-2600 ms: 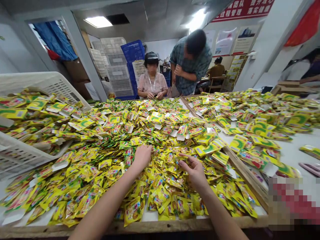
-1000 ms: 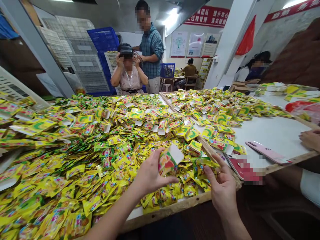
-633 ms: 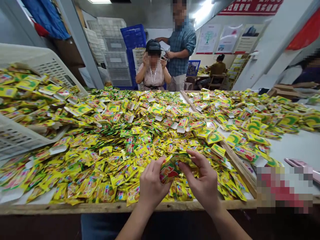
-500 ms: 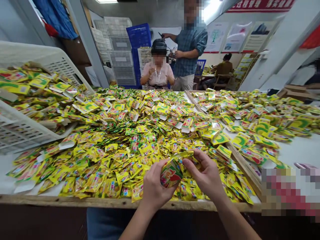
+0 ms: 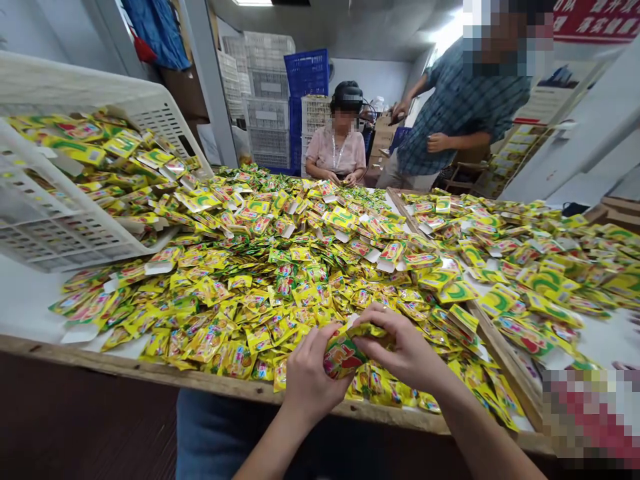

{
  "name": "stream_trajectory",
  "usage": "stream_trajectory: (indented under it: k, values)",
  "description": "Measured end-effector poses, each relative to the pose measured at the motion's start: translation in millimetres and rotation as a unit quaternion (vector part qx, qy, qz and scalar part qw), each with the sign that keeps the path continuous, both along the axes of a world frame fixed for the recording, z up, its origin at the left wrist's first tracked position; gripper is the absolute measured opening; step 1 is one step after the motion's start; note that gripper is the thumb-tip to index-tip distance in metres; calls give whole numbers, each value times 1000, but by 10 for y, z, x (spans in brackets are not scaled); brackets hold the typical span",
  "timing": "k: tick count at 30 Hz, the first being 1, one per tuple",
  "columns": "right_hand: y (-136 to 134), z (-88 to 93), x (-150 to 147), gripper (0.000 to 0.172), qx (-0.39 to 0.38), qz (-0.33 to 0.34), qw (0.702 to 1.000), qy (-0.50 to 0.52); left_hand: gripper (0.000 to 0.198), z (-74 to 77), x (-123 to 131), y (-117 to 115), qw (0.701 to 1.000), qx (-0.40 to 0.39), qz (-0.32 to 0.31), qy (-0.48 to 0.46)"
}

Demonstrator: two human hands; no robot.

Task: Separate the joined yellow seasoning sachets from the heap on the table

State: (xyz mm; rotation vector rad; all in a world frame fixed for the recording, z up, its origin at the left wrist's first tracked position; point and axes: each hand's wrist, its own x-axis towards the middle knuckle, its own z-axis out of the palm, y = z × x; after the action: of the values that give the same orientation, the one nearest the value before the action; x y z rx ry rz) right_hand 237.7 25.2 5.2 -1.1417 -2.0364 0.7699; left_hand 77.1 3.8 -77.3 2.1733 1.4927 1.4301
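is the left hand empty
No, the left hand grips a printed foil sachet, which the right hand also holds.

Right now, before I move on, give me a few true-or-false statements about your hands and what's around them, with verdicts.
1. The left hand and the right hand both grip the same yellow foil sachet. True.
2. The right hand wears a ring. True.
3. The white plastic crate stands upright, away from the sachets. False: it lies tipped over at the left of the table, with sachets spilling out of it.
4. The person in the checked shirt is seated. False: that person stands; the seated person wears a pale pink top.
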Motion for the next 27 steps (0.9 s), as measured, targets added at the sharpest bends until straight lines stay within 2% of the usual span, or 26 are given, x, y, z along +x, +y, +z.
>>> stream_trajectory:
  k: [2, 7, 12, 18, 21, 23, 27]
  values:
    - [27, -35, -44, 10, -10, 10, 1000, -12, 43, -15, -7, -3, 1000, -6, 3, 9]
    - [89, -188, -136, 18, -6, -130, 989, 63, 48, -32, -37, 10, 998, 11, 45, 41]
    - [72, -199, -111, 18, -41, -58, 995, 64, 47, -33, -42, 3, 998, -2, 47, 39]
    - [77, -218, -137, 18, -11, -127, 986, 105, 51, -1, -12, 0, 998, -43, 39, -13]
    - [98, -190, -146, 21, -41, -74, 993, 86, 52, 4, -31, 5, 994, -90, 23, -61]
    - [104, -177, -146, 22, -47, -44, 994, 87, 50, 3, -48, 11, 993, -88, 23, -70]
    - [98, -217, -150, 19, 38, -93, 994, 49, 51, 18, -79, 22, 997, -51, 40, -35]
